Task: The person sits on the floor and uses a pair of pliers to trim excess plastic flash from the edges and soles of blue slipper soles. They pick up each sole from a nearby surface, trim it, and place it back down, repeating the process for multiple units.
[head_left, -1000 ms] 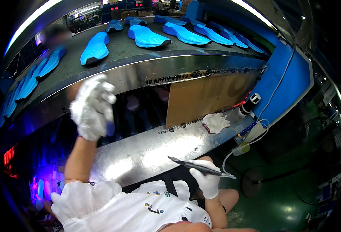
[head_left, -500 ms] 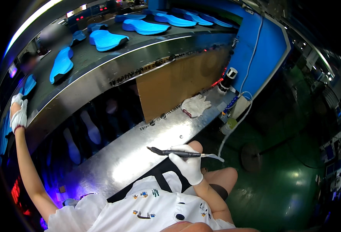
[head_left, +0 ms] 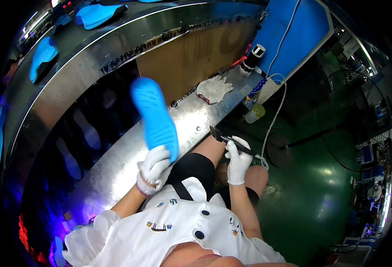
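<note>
My left hand (head_left: 153,170), in a white knit glove, grips a blue shoe sole (head_left: 155,116) by its lower end. The sole stands tilted over the metal ledge, its ridged face showing and its other end pointing away from me. My right hand (head_left: 238,161), in a thin white glove, is closed round a black brush (head_left: 216,134). The brush head points up and to the left, apart from the sole. A thin clear tube (head_left: 263,161) runs off the back end of the handle.
More blue soles (head_left: 99,16) lie on the dark conveyor belt (head_left: 67,42) at the far left. A loose knit glove (head_left: 214,89) rests on the metal ledge (head_left: 129,178), beside a black-and-white cylinder (head_left: 253,58). A fan (head_left: 349,120) stands right.
My left hand has come from the belt at the far left to in front of my body, bringing a sole. My right hand has moved right and up, and the brush is now tilted.
</note>
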Tool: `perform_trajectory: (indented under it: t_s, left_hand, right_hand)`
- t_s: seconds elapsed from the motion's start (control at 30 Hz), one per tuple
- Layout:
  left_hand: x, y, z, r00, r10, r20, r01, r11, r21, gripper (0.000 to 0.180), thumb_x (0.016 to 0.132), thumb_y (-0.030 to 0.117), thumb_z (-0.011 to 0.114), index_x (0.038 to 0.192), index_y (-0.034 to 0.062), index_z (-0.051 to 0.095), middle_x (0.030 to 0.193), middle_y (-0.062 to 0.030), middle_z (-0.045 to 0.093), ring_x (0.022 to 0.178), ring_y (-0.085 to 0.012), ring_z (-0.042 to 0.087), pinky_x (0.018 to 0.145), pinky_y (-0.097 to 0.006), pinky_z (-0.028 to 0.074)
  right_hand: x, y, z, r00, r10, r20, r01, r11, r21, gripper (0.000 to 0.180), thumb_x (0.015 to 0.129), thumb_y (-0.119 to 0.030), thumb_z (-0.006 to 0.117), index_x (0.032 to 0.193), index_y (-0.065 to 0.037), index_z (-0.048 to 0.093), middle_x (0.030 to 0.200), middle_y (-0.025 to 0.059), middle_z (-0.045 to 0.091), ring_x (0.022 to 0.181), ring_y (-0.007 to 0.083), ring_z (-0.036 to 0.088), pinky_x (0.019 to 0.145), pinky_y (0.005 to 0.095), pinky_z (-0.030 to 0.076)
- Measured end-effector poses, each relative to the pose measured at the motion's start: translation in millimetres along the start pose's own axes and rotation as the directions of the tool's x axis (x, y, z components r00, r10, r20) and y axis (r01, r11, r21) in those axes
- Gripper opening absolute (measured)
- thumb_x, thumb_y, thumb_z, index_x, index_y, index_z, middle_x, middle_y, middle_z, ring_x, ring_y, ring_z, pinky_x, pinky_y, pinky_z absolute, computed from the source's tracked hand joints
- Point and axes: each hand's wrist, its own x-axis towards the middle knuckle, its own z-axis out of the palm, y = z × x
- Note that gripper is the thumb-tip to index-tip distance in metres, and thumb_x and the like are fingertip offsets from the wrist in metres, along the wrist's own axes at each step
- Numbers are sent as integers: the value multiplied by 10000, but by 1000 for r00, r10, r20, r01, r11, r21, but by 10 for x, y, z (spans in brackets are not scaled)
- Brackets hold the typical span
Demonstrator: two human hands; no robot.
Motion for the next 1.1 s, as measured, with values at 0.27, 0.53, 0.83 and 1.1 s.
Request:
perform_trajectory:
  t_s: [0.27,0.53,0.83,1.1]
  left_hand:
    - [-105,-238,427,677,-734,50,658,574,-488,460,772,139,728,1209,59,607,1410,-231,437,1288,-349,460,1029,-431,421]
    - [293,-399,701,276,-537,798,238,-766,-598,785,926,749,219,1216,99,552,1042,-155,636,768,-287,586,536,-342,397]
    - [595,-38,577,269,-564,781,222,-753,-620,674,982,605,356,1350,56,487,1208,-195,615,1059,-320,639,919,-479,538]
    - [476,-135,529,675,-257,691,156,-866,-475,895,892,760,363,1345,-4,467,1131,-278,615,987,-361,659,856,-491,560]
  right_hand:
    - [528,554,658,972,-90,218,161,928,-335,281,826,-235,748,807,39,695,705,129,696,622,185,657,613,323,493]
    - [227,595,1119,766,-368,528,636,557,-534,150,826,-245,712,891,-129,641,740,84,652,715,290,643,652,411,511]
    - [172,-254,801,753,-432,496,652,589,-477,156,766,-57,752,913,-41,702,808,108,673,726,255,647,655,354,511]
    - [111,-369,748,811,-418,409,550,784,-289,165,799,-34,724,957,-37,677,829,84,688,679,181,660,629,297,521]
